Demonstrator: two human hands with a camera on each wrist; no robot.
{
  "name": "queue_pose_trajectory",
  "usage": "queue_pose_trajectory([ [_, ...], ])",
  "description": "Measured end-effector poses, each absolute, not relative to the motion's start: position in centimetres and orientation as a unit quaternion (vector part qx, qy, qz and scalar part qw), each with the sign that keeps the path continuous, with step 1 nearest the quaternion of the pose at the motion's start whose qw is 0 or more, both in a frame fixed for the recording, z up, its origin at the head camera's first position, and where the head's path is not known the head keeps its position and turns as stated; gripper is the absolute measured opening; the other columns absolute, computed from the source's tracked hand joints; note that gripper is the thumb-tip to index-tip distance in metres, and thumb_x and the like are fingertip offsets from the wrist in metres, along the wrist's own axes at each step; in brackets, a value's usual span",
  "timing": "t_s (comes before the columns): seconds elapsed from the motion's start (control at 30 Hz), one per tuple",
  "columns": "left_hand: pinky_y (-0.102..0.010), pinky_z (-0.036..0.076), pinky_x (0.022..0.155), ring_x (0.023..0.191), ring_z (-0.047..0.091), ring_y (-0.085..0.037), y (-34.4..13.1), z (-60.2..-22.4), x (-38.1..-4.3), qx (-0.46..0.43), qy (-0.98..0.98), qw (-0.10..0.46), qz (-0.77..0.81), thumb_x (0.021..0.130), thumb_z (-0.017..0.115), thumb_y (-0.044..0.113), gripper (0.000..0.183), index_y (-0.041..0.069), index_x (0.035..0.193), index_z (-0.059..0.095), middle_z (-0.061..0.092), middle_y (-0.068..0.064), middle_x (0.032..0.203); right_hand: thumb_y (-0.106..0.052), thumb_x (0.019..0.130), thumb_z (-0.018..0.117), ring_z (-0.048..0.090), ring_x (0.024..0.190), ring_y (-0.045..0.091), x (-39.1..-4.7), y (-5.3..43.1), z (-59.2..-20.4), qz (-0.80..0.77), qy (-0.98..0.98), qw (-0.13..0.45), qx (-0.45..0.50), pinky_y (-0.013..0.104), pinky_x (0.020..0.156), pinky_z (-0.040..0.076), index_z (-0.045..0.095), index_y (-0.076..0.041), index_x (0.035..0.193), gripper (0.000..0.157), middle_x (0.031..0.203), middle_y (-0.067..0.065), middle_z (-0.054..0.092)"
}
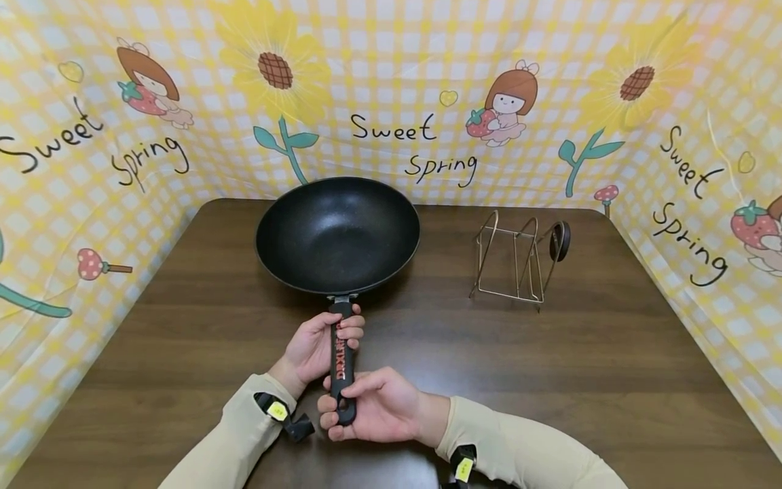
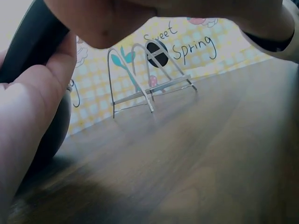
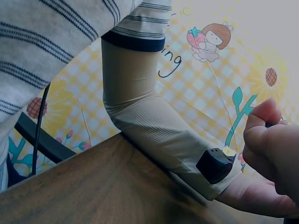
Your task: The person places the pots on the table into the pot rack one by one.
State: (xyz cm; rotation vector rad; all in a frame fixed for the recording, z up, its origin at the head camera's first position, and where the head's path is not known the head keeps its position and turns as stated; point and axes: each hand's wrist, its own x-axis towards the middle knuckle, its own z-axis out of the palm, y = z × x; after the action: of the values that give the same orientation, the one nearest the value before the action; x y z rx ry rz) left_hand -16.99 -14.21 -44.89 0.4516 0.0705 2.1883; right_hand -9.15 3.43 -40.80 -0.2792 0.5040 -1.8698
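Observation:
A black wok (image 1: pixel 338 234) with a long black handle stands at the left-centre of the table, its bowl away from the person. The left hand (image 1: pixel 316 345) grips the upper part of the handle, thumb along its top and fingers wrapped round the far side. Lower down, the right hand (image 1: pixel 381 405) holds the handle's looped end between thumb and curled fingers. Red lettering runs along the handle between them. In the left wrist view, the left hand (image 2: pixel 35 100) shows at the left edge, with the wok's dark side (image 2: pixel 58 128) behind it.
A gold wire rack (image 1: pixel 510 261) with upright loops stands at the right rear of the brown table (image 1: pixel 586 380). A round black disc (image 1: pixel 559 241) sits at its right side. Yellow checked cloth (image 1: pixel 391 81) walls the back and both sides.

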Motion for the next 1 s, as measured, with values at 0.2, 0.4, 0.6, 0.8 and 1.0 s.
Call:
queue_pose_trajectory([
  [0.2,-0.03,0.044,0.09,0.087,0.048,-0.015,-14.4,-45.0,-17.1,0.189,0.05,0.439,0.877,0.105,0.03,0.008,0.018,0.005,0.122,0.037,0.044,-0.005,0.096,-0.004,0.098,0.022,0.036,0.083,0.013,-9.1,3.2,-41.1,-0.786,0.227,0.56,-0.129,0.024,0.076,0.034,0.044,-0.017,0.107,0.027,0.09,0.0,0.035],
  [0.4,-0.029,0.045,0.087,0.085,0.048,-0.015,-14.4,-44.9,-17.1,0.196,0.073,0.435,0.876,0.104,0.03,0.006,0.018,0.006,0.12,0.039,0.045,-0.004,0.095,-0.014,0.104,0.023,0.035,0.078,0.011,-9.0,2.9,-41.5,-0.781,0.244,0.556,-0.145,0.022,0.071,0.032,0.044,-0.019,0.103,0.022,0.087,-0.001,0.035],
  [0.6,-0.029,0.045,0.086,0.084,0.049,-0.014,-14.2,-44.5,-17.1,0.203,0.106,0.431,0.873,0.104,0.03,0.005,0.018,0.007,0.119,0.039,0.046,-0.003,0.094,-0.042,0.108,0.021,0.035,0.071,0.01,-9.0,2.9,-42.1,-0.779,0.256,0.549,-0.16,0.022,0.066,0.027,0.045,-0.021,0.1,0.033,0.08,-0.004,0.035],
  [0.8,-0.029,0.044,0.085,0.085,0.051,-0.014,-14.3,-43.5,-16.8,0.24,0.147,0.412,0.867,0.104,0.027,0.004,0.02,0.007,0.121,0.038,0.047,-0.003,0.094,-0.043,0.107,0.023,0.035,0.069,0.01,-9.0,3.2,-42.4,-0.771,0.263,0.542,-0.206,0.022,0.063,0.028,0.044,-0.022,0.103,0.03,0.079,-0.004,0.035],
  [1.0,-0.031,0.043,0.087,0.088,0.052,-0.016,-14.2,-42.4,-17.0,0.292,0.173,0.396,0.854,0.104,0.026,0.002,0.024,0.007,0.125,0.038,0.048,-0.003,0.098,-0.043,0.108,0.023,0.037,0.069,0.01,-9.3,3.5,-42.5,-0.762,0.265,0.535,-0.25,0.023,0.063,0.03,0.043,-0.023,0.105,0.028,0.08,-0.004,0.038],
])
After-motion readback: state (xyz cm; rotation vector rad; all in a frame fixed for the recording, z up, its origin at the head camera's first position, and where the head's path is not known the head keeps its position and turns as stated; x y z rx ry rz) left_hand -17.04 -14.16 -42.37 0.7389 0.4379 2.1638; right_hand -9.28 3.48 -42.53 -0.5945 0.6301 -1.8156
